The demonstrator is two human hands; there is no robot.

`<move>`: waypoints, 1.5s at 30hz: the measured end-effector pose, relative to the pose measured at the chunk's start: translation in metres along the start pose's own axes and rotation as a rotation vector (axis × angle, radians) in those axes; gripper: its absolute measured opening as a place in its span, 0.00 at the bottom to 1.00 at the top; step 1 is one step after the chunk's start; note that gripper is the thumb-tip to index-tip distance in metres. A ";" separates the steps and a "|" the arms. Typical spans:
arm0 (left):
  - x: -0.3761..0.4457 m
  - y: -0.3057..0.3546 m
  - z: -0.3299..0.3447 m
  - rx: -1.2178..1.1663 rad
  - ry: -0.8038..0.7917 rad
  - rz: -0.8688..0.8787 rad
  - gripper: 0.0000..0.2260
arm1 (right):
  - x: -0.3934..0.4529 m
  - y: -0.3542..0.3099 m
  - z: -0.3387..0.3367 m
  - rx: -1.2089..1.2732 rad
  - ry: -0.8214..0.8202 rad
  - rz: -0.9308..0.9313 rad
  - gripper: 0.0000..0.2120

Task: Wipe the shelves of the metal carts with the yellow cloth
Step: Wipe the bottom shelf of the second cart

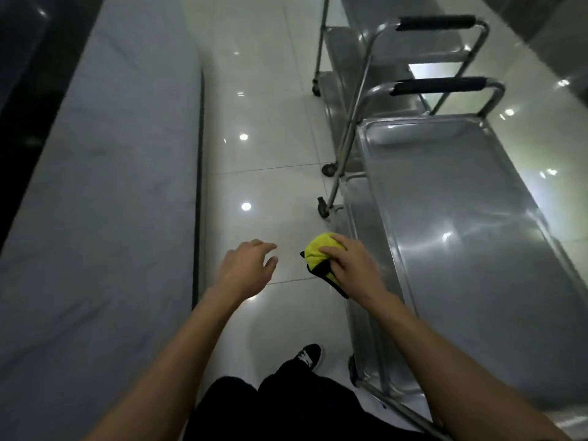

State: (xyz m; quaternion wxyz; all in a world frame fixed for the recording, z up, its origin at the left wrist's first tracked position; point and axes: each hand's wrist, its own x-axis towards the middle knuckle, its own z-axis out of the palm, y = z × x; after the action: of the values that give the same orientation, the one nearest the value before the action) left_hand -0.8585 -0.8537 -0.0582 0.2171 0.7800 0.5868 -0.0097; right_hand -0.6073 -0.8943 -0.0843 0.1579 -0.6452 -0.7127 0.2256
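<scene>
From the head view, the right hand point(350, 265) grips a bunched yellow cloth point(319, 253) with black edging, held above the floor point(270, 122) just left of the near metal cart point(461, 233). The left hand point(246, 268) hovers to its left, fingers loosely spread, holding nothing. A second metal cart point(397, 39) stands farther off; a grey bed point(101, 186) runs along the left.

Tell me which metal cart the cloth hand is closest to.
The near cart, beside the right hand holding the yellow cloth; the other cart stands beyond it.
</scene>
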 end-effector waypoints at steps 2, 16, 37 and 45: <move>0.028 0.012 -0.008 0.043 -0.034 0.066 0.19 | 0.008 0.008 -0.007 0.016 0.024 0.052 0.18; 0.223 0.013 -0.037 0.175 -0.295 0.529 0.19 | 0.065 0.020 0.008 0.009 0.232 0.593 0.19; 0.361 0.045 -0.032 0.522 -0.590 0.902 0.19 | 0.119 0.034 0.069 0.194 0.446 1.042 0.19; 0.394 0.056 -0.013 0.551 -0.628 0.948 0.19 | 0.148 0.048 0.085 0.245 0.481 1.045 0.21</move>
State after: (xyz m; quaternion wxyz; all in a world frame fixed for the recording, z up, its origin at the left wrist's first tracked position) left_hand -0.6879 -0.5025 -0.1346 0.1506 0.9426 0.0616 -0.2917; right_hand -0.6279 -0.7543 -0.1911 0.2563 -0.9211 -0.2129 0.2014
